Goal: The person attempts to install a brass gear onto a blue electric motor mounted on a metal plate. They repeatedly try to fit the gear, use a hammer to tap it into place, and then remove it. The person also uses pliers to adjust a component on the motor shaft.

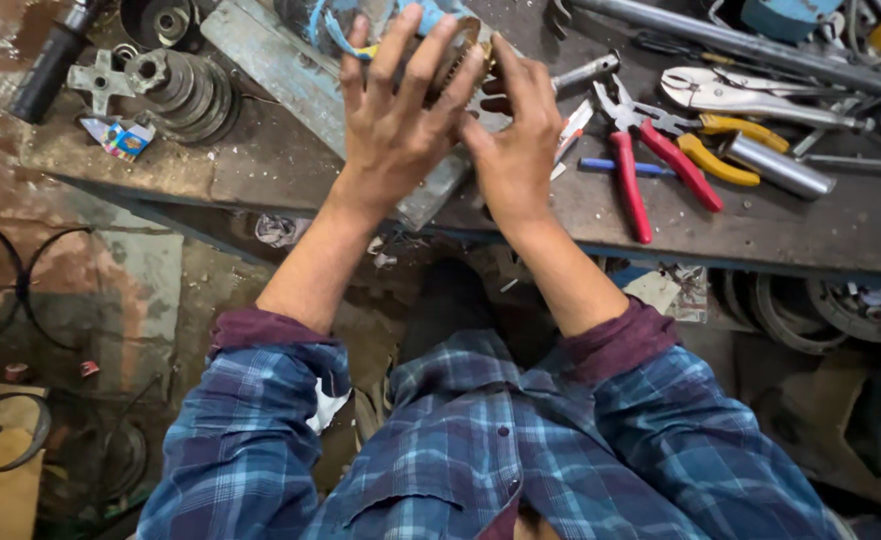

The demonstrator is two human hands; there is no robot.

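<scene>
My left hand [395,110] and my right hand [515,135] are both wrapped around a round blue and brass-coloured motor part [452,45] at the edge of a dirty metal workbench [780,235]. The left hand covers its top with fingers spread over it. From the right, my other hand presses against its side. The part rests on a flat grey metal slab [270,60]. Most of the part is hidden behind my hands.
Red-handled pliers [650,160], yellow-handled pliers [715,150], locking pliers [740,92], a chrome socket [775,165] and a long steel bar [730,40] lie to the right. A stepped pulley [175,85] and a black cylinder [48,62] sit on the left. Rings and discs lie below the bench.
</scene>
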